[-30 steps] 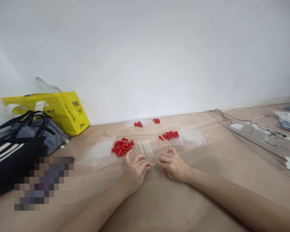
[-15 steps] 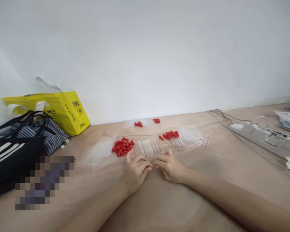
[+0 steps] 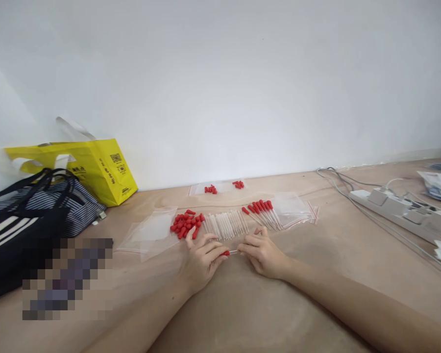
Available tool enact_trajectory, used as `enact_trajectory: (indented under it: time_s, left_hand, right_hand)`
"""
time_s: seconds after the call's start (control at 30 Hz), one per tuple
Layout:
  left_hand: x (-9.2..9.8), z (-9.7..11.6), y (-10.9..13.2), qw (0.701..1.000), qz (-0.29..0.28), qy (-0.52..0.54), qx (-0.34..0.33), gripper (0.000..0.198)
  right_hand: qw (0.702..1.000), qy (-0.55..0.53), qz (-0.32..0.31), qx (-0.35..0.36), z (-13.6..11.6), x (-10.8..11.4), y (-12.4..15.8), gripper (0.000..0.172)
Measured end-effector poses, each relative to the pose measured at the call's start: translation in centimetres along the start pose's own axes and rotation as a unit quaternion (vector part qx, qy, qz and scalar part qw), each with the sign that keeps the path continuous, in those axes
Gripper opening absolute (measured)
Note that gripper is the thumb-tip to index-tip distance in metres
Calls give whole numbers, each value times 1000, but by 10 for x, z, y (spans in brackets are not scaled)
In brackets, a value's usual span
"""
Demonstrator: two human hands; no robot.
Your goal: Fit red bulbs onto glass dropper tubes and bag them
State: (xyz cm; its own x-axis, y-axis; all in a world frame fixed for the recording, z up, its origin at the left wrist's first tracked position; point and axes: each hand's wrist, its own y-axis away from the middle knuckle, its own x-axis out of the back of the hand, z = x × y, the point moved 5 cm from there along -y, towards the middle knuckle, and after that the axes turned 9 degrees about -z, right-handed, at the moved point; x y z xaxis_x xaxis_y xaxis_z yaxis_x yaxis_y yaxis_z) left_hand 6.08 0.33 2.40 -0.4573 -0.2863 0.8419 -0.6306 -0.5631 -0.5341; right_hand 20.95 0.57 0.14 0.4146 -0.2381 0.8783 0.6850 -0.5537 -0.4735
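Left hand, pinching a red dropper bulb | right hand, pinching a clear pipette tube | tube right of bulb, long axis crosswise between the hands | loose tubes just beyond, on the worktop | tube's right end covered; depth in bulb indistinct

We look through a single camera worn on the head, facing forward and down past the bare left hand and bare right hand, both near us, across a smooth light-brown tabletop towards the plain white wall farther off.
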Motion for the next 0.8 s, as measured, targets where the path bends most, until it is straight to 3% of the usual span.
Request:
enact_trajectory:
  time_s: [0.33,0.6,0.8]
  left_hand:
    - [-4,5,-1,999,-40,17,-5,19]
    - [6,5,-5,999,-14,8,30,15]
    - [-2,0,-4,998,-50,26,3,15]
  right_hand:
    - [1000,-2,2,8,-5,-1,-3,23]
    - [999,-36,2,-20,-2,-2,-5,24]
    - [1000,-20,-18,-7,0,0,-4,20]
